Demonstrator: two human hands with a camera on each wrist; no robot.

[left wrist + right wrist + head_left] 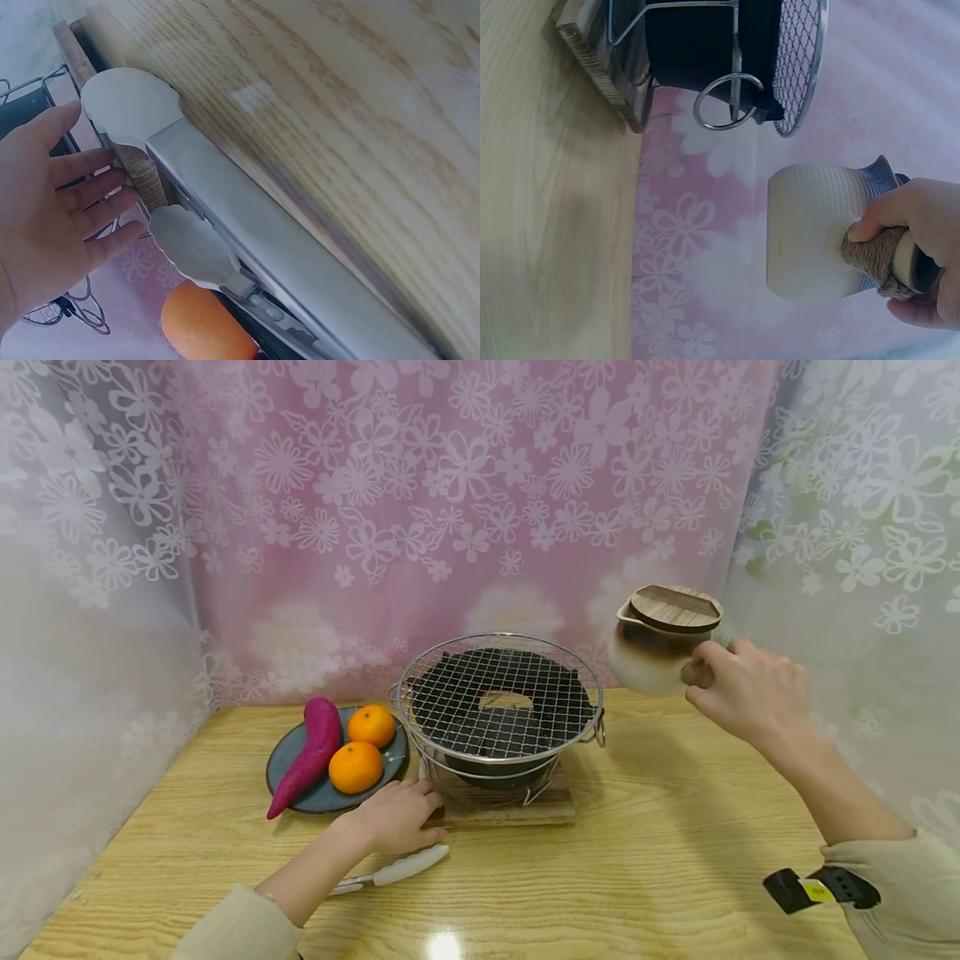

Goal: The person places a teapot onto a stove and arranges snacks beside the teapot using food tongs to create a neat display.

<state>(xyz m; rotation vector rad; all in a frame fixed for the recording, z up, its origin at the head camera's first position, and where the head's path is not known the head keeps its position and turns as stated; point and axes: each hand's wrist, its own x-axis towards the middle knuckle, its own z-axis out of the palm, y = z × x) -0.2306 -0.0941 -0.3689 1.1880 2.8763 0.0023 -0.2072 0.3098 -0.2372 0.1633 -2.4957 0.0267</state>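
Observation:
My right hand (752,692) grips the rope-wrapped side handle (874,251) of a cream and brown teapot (651,653), which is held up off the table at the right. A wooden lid (677,607) sits on the pot. My left hand (397,817) has its fingers loosely extended by the left end of a wooden board (517,814), holding nothing; whether it touches the board I cannot tell. Just in front of that hand lie tongs (411,865) with pale tips. On the board stands a black tabletop grill (498,768) topped by a round wire mesh (555,727).
Left of the grill, a dark blue plate (283,762) carries a purple sweet potato (318,745) and two oranges, one nearer (356,767) and one farther (371,727). A metal ring handle (600,732) sticks out from the grill's right side. Flowered curtains (480,510) hang behind the wooden table (637,877).

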